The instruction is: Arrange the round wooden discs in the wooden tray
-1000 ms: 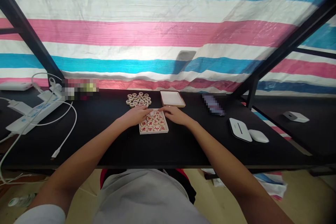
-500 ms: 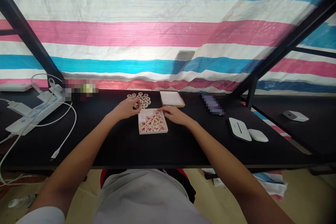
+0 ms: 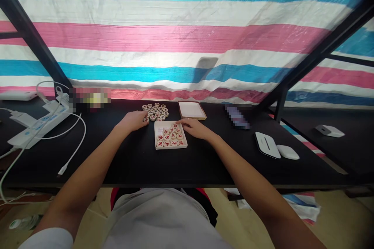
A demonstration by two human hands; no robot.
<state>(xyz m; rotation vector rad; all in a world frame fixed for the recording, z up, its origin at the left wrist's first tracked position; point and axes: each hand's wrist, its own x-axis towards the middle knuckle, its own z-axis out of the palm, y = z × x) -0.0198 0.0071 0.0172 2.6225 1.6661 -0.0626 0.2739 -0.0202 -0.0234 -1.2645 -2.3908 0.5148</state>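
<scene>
Several round xiangqi pieces with dark characters lie in a loose cluster on the black desk. My left hand is at the cluster's left edge, palm down, its stretched fingertips touching the pieces there. A shallow white box in front of the cluster holds xiangqi pieces with red characters, laid flat in rows; its upper left part shows bare floor. Beside the box's upper right corner rests my right hand, index finger reaching over the rim to the top red piece, other fingers loosely bent and holding nothing visible.
Behind my right hand lies a box lid. Further right are a blurred phone, a white flat device and a white mouse-shaped case. A power strip with cables occupies the left. Striped sheeting hangs behind the desk.
My left hand has drawn back to the left, from above the front of the dark-lettered cluster to its left edge, uncovering more pieces. My right hand stays at the box corner.
</scene>
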